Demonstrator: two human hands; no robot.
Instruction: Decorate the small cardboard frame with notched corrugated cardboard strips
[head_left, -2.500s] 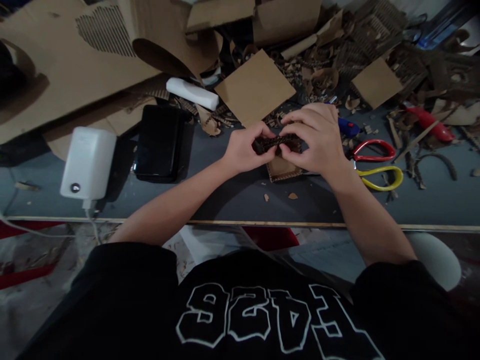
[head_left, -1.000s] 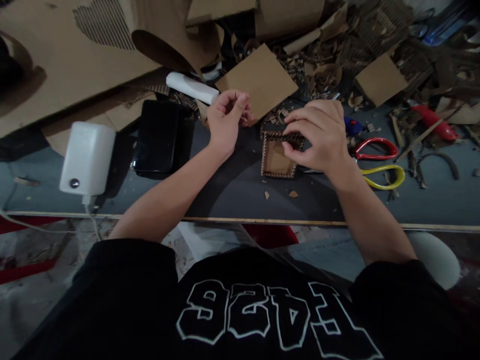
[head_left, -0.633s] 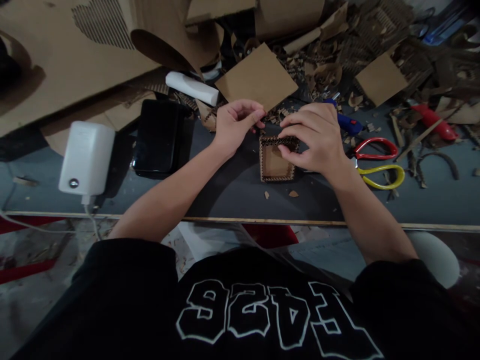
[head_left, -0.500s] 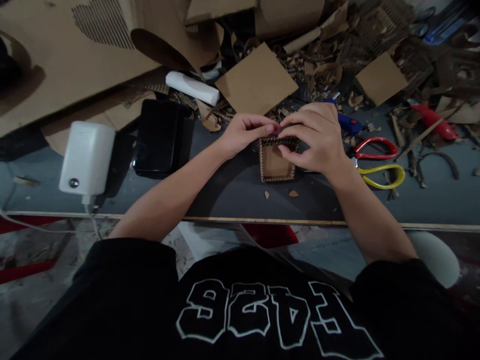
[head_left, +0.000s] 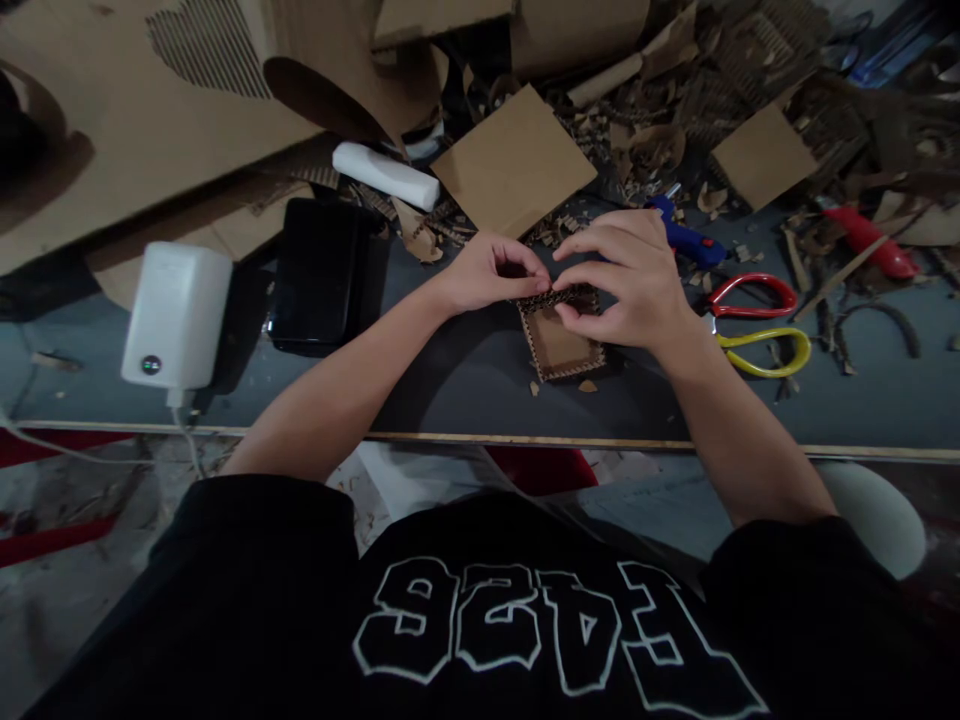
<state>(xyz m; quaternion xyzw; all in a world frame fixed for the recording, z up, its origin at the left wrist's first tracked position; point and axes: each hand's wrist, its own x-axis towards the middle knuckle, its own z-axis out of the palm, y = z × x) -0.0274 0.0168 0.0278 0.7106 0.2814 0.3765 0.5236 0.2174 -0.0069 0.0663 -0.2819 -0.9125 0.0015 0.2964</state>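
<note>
A small, shallow square box (head_left: 564, 340) of corrugated cardboard rests on the dark table in front of me, its open side up. A dark corrugated strip (head_left: 571, 296) runs along its far edge. At the far left corner, my left hand (head_left: 499, 272) pinches that edge between thumb and fingertips. My right hand (head_left: 626, 280) arches over the box's right side with thumb and fingers apart. Its thumb tip hangs over the inside of the box, and its index fingertip is close to the strip. The palm hides the far right corner.
Red-and-yellow-handled scissors (head_left: 761, 325) and a blue glue gun (head_left: 694, 240) lie right of the hands. A flat cardboard square (head_left: 517, 160), white roll (head_left: 385, 175), black box-like object (head_left: 315, 272) and white power bank (head_left: 176, 315) surround the left side. Cardboard scraps (head_left: 652, 100) litter the back.
The box has turned slightly and shifted toward me and to the right. My left hand's fingertips have come down a little at its far edge; my right hand has barely moved.
</note>
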